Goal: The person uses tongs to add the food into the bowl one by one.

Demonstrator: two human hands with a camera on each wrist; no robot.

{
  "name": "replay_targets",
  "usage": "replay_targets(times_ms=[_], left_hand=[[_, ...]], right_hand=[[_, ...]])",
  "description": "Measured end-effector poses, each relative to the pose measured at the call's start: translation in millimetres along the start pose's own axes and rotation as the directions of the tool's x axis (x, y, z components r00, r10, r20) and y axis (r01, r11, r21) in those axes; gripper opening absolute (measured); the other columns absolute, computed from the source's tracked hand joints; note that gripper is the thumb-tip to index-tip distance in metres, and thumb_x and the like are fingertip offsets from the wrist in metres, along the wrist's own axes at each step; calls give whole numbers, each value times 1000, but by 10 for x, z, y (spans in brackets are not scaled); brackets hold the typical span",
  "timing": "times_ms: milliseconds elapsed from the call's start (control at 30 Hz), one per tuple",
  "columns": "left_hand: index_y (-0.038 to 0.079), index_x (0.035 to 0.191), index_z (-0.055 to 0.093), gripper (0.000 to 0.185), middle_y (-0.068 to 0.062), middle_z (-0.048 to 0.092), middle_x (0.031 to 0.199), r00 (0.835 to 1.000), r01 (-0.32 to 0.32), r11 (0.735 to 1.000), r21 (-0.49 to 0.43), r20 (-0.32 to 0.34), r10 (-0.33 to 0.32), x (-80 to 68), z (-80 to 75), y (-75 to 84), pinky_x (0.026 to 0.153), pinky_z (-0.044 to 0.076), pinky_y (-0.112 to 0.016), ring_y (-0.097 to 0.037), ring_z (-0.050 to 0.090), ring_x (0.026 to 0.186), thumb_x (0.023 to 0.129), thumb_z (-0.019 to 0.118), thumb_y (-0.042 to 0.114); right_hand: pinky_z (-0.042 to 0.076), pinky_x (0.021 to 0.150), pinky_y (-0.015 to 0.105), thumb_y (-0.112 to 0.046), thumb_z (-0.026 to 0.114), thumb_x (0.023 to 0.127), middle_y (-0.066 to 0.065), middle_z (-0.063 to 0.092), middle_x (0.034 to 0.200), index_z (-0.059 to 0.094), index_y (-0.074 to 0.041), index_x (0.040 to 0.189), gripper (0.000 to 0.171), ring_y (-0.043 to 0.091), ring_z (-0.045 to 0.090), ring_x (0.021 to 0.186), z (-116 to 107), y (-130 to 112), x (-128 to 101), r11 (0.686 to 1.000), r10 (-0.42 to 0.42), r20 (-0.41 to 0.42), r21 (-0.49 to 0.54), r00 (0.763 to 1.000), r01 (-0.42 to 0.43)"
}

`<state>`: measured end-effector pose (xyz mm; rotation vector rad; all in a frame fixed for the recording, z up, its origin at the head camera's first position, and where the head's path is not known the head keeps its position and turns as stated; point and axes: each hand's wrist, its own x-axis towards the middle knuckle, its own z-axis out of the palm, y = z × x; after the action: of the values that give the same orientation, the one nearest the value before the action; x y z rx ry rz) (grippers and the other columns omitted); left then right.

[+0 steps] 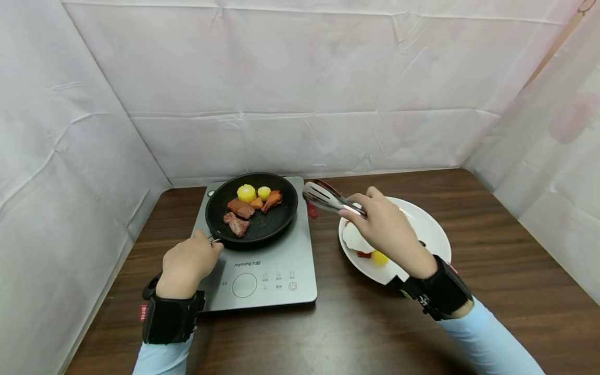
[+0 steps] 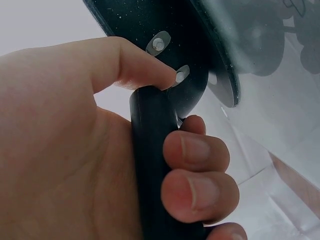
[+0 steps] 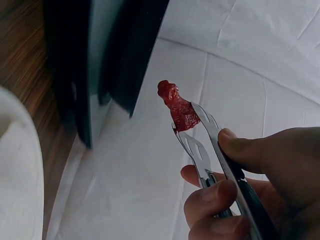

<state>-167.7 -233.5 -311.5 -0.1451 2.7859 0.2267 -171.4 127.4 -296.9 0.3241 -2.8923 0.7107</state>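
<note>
Left hand wraps tight round black pan handle. Frying pan sits on grey cooktop w/ corn, ribs & a drumstick inside. Btwn pan & white plate, right hand squeezes metal tongs holding red meat piece up in air.

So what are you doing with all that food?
A person's left hand grips the handle of a black pan sitting on a grey cooktop. The pan holds meat pieces, corn and a drumstick. The right hand squeezes metal tongs around a red piece of meat, between the pan and a white plate with more food.
</note>
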Motion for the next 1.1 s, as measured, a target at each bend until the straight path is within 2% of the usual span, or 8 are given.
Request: replay_targets(times_ms=[233,433,600,700,933,1100], left_hand=[[-17,120,46,54,-17,60,76,1000,-2,1000,-2,-6,2,-6,-10,19,56,43,-37,-28,57,65,106,43,35],[-17,120,46,55,-18,61,77,1000,3,1000,4,-10,-3,-3,-30,44,57,44,-38,-29,58,66,106,43,35],[-17,120,45,54,-17,60,76,1000,9,1000,3,-9,-9,1,-31,47,57,43,-38,-28,57,65,105,43,35],[-16,118,45,53,-16,59,74,1000,13,1000,-1,-3,-13,1,-28,39,56,42,-37,-28,56,64,105,43,35],[-15,119,46,52,-17,60,77,1000,18,1000,-10,-12,-18,1,-9,33,56,43,-37,-28,57,65,105,44,35],[-15,119,46,52,-16,59,75,1000,24,1000,-13,-8,-24,-2,-2,30,55,42,-37,-27,56,64,105,44,35]], right_hand=[[35,56,31,-42,67,97,6,49,88,71,-15,122,38,19,41,59,186,-288,190,998,-48,28,31,998,47],[39,54,30,-46,64,98,7,55,95,69,-15,129,44,20,49,59,364,-574,362,995,-92,86,-17,992,94],[44,57,32,-49,61,99,4,56,103,66,-18,134,47,19,57,66,502,-796,503,994,-88,148,-43,985,96],[47,59,34,-49,61,99,4,58,104,66,-21,134,46,19,60,70,585,-922,560,990,-122,160,-53,979,132],[52,60,33,-48,63,98,6,63,105,72,-13,116,40,18,62,74,772,-1130,634,971,-191,159,-116,969,210],[48,52,29,-46,63,99,8,65,106,72,-11,116,40,18,62,68,875,-1214,658,961,-228,179,-119,957,251]])
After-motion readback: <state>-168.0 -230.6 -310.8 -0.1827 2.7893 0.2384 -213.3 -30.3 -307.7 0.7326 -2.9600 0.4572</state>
